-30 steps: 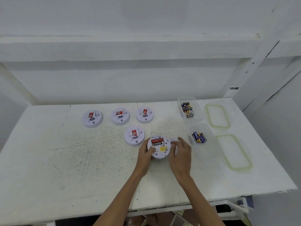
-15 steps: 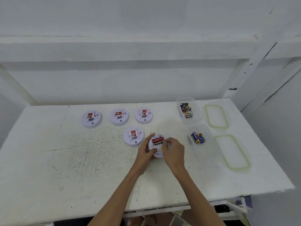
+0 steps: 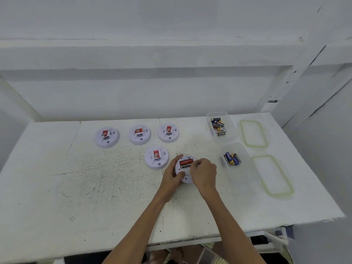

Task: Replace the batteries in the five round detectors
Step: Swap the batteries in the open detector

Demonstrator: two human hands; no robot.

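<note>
A round white detector [image 3: 184, 170] lies upside down near the table's middle, its open battery bay showing red batteries [image 3: 186, 162]. My left hand [image 3: 172, 176] grips its left rim, thumb on its back. My right hand [image 3: 203, 173] covers its right side, fingertips curled at the right end of the batteries. Four more detectors rest face up: one just to the left [image 3: 156, 157] and three in a back row [image 3: 107, 137] [image 3: 140, 134] [image 3: 168, 132].
Two clear plastic boxes stand to the right: the far box [image 3: 221, 126] holds several dark batteries, the near box [image 3: 235, 161] holds blue ones. Their two green-rimmed lids [image 3: 253, 133] [image 3: 272, 176] lie flat beyond them. The white table [image 3: 76, 187] ends close to my body.
My right hand has slid left from beside the detector onto it, its fingertips now at the battery bay. My left hand keeps its grip on the rim.
</note>
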